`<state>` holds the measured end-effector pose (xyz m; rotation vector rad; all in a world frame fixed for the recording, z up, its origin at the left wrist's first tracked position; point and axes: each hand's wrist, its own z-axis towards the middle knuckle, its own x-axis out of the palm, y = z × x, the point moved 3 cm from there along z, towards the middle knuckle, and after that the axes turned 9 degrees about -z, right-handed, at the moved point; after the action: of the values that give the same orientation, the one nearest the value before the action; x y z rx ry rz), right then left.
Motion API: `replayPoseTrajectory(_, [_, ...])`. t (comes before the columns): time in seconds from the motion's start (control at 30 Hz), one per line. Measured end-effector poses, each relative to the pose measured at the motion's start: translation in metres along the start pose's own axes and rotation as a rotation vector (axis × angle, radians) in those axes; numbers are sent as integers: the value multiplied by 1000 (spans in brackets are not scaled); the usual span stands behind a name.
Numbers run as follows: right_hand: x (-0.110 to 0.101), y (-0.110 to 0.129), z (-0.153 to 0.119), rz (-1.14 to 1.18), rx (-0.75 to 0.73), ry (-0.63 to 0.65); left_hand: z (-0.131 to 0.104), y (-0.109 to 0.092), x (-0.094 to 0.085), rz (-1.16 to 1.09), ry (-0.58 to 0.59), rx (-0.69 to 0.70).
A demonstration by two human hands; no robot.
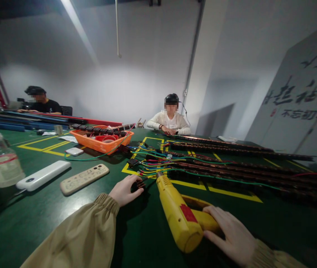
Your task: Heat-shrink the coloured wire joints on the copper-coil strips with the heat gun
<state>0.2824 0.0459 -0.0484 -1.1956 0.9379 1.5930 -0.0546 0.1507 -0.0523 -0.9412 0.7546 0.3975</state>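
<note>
So there's a big green tabletop with long wire bundles running across its right side, and a yellow heat gun just in front, nozzle by their coloured ends. Right hand has its fingers wrapped round the gun's handle; left hand is half-curled at a small dark piece, can't tell if gripped.

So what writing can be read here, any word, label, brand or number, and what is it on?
"不忘初", smaller line on the wall panel; the next character looks like "心".
Large characters above it: too blurred to read surely.
Jar label, markings on the beige case, print on the black shirt, red label on the yellow heat gun: nothing legible.
</note>
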Motion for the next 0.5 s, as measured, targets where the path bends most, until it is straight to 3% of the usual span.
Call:
replayPoseTrajectory(0.17, [-4,9,-3,35,1,-70,1,-1,0,-8,12,10])
replayPoseTrajectory(0.5, [-13,31,-9,116,-117,-57,0,-2,0,-29,-3,18])
